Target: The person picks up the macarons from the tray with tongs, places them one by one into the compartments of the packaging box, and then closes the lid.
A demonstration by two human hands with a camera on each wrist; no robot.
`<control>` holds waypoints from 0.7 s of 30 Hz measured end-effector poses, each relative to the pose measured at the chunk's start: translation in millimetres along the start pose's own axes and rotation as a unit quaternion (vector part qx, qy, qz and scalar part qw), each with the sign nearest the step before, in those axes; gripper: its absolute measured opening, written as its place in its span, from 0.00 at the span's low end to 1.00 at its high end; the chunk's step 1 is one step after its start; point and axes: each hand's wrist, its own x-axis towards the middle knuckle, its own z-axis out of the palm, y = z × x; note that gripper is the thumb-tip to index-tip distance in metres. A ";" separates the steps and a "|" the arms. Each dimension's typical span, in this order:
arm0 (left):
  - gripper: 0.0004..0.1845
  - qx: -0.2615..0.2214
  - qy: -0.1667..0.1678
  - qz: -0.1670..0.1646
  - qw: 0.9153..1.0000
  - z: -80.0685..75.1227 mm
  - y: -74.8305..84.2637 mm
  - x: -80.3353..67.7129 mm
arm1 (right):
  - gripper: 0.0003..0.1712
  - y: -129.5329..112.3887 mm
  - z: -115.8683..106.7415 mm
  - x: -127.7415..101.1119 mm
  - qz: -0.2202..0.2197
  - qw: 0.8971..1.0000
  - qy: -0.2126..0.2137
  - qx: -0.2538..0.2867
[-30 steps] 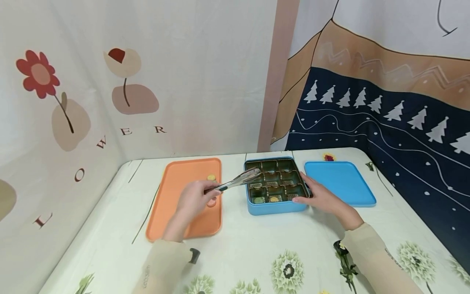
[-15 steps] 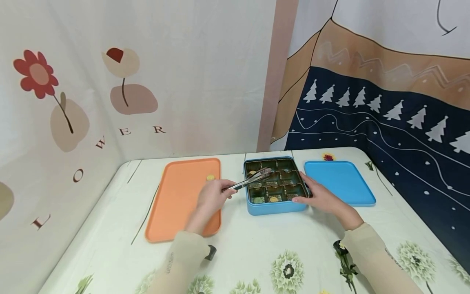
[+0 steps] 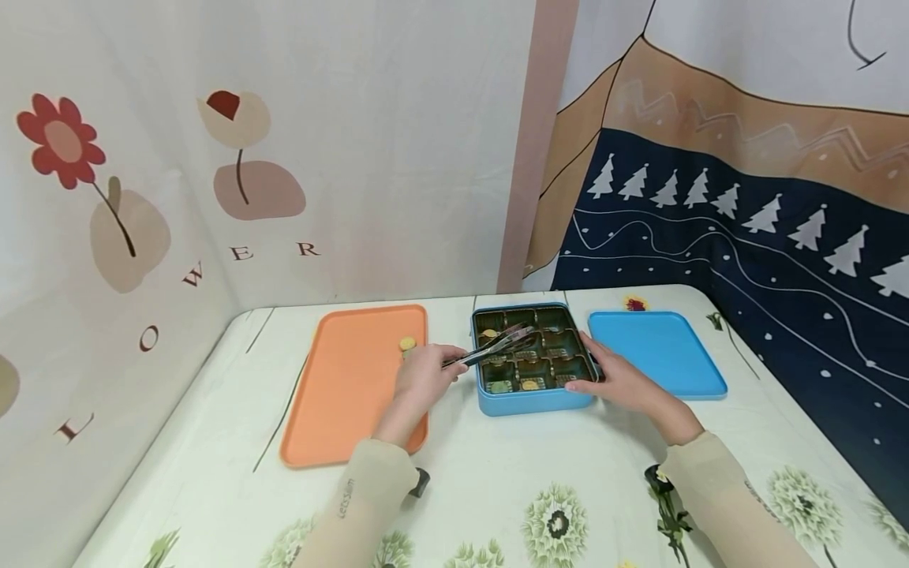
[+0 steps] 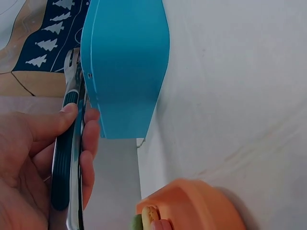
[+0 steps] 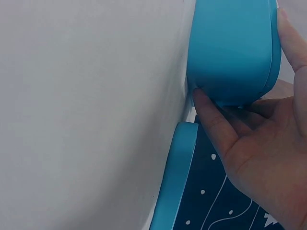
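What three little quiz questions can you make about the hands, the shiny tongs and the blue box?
1. True or false: the left hand grips the shiny metal tongs.
2. Which does the right hand touch? A: flat blue lid; B: square blue compartment box; C: orange rectangular tray.
3. Fill in: the small round yellow cookie lies on the ____ tray.

Key: 1 true; 2 B; 3 orange.

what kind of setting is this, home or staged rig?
Likely a staged tabletop set, not a lived-in room. Printed fabric backdrops hang as walls around a table with a floral tablecloth, and the props sit in a neat row: flat orange tray, blue compartmented tin, blue lid.
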 end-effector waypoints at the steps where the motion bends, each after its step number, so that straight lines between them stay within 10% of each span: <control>1: 0.14 0.001 0.000 0.000 1.000 -0.2 0.0 -0.3 | 0.61 0.2 0.2 0.1 0.000 1.000 0.000 0.001; 21: 0.19 -0.047 0.021 -0.015 0.999 -23.3 -18.2 -23.7 | 0.61 -0.1 2.0 0.3 0.000 1.000 0.000 0.003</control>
